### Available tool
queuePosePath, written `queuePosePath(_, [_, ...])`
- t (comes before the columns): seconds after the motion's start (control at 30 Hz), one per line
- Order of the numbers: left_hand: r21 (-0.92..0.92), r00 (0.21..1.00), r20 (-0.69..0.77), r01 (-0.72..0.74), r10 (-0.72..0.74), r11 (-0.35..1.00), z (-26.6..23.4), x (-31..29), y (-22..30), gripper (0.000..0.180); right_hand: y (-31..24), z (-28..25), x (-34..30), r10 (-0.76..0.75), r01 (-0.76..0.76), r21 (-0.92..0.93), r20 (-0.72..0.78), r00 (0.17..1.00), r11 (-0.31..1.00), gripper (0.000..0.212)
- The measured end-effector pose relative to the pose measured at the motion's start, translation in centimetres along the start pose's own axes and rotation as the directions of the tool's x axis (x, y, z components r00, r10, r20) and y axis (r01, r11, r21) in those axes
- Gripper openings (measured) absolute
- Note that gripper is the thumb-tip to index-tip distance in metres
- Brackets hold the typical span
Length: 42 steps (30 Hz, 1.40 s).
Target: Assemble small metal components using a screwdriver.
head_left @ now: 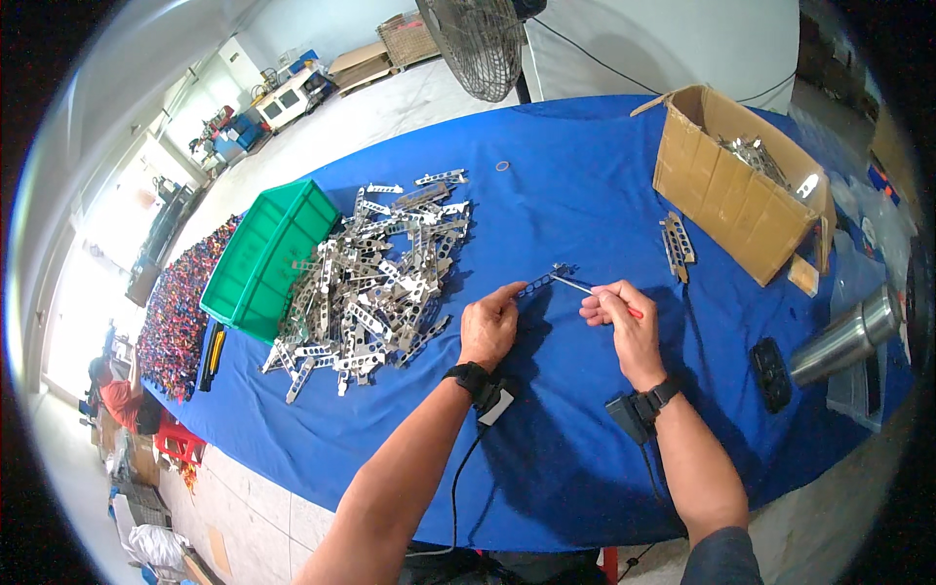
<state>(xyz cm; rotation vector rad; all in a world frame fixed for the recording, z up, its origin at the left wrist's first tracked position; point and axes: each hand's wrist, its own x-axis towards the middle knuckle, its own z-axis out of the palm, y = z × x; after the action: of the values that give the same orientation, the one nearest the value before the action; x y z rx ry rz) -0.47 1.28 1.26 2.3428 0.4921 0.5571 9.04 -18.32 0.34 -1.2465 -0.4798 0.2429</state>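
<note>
A perforated metal bracket point(534, 285) is pinched in the fingers of my left hand point(489, 330), over the middle of the blue cloth. My right hand point(626, 322) is closed round a thin tool with a metal shaft point(573, 285) and a red handle, which looks like a small screwdriver. Its tip meets the bracket's far end; whether it touches cannot be made out. Left of my left hand lies a large heap of similar silvery brackets point(375, 288). A few more brackets point(676, 249) lie together beyond my right hand.
A green plastic bin point(271, 258) tilts against the heap's left side. At the back right stands an open cardboard box point(717, 200) with metal parts inside. A steel flask point(848, 336) and a black object point(770, 374) lie at right. A fan point(475, 49) stands beyond the table.
</note>
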Motion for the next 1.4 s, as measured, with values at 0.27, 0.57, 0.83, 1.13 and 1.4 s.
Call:
queuePosePath(0.27, [-0.018, 1.000, 0.009, 0.027, -0.027, 0.999, 0.23, 0.03, -0.26, 0.031, 0.32, -0.17, 0.01, 0.010, -0.010, 0.004, 0.024, 1.000, 1.000, 0.024])
queuePosePath(0.57, [-0.017, 1.000, 0.014, 0.027, -0.026, 0.999, 0.20, -0.03, 0.11, 0.030, 0.39, -0.41, 0.11, 0.026, -0.026, -0.032, 0.003, 1.000, 0.999, 0.024])
queuePosePath(0.83, [-0.032, 1.000, -0.011, -0.010, 0.009, 0.999, 0.40, -0.02, -0.28, 0.031, 0.19, -0.40, 0.09, 0.019, -0.019, -0.018, 0.005, 1.000, 1.000, 0.023])
queuePosePath(1.13, [-0.016, 1.000, 0.014, 0.006, -0.006, 1.000, 0.21, -0.10, 0.13, 0.030, 0.22, -0.39, 0.05, 0.023, -0.023, -0.008, 0.006, 1.000, 1.000, 0.023])
queuePosePath(1.4, [0.000, 1.000, 0.013, -0.001, 0.001, 1.000, 0.57, -0.04, -0.15, 0.031, 0.31, -0.52, 0.08, 0.035, -0.035, -0.023, -0.015, 0.999, 0.999, 0.023])
